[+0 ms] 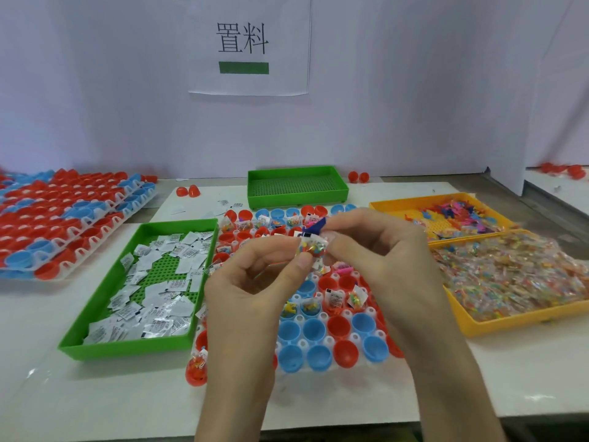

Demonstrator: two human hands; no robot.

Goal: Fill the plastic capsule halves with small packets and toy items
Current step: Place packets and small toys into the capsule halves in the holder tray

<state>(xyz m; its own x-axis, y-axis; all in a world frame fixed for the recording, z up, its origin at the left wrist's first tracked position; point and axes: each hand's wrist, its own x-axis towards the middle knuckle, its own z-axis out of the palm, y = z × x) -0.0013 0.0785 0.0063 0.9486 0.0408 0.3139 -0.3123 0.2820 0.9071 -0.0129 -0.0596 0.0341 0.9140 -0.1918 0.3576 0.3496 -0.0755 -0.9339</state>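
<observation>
Head view: both hands are raised over the middle of the capsule tray (355,338), which lies on the tabletop (446,387) between the supply trays. The left hand (255,282) pinches a clear packet (310,250) of coloured bits between thumb and curled fingers. The right hand (376,250) meets it from the other side, fingertips pinching a blue toy piece (315,226) at the packet's top edge.

I judge the job to be past halfway on this tray. The far rows of capsule halves (314,328) hold packets and small toys, and a row just beneath the hands holds them too. The two nearest rows of red and blue cups show bare bottoms, so they are left to fill. What lies directly under the hands is hidden. One filled red half (197,368) sits at the tray's near left corner.

Supplies are plentiful: white packets (153,314) in the green tray (127,346) on the left, a heap of clear packets in the near yellow tray (510,323) on the right, and toy items (452,212) in the far yellow tray (398,204). Stacked capsule trays (63,218) wait far left.

The held packet looks nearly square, its face turned toward the camera, so I cannot tell its long axis. The blue toy's long axis slants from lower left to upper right, tip aimed up and away. The cups all open upward
</observation>
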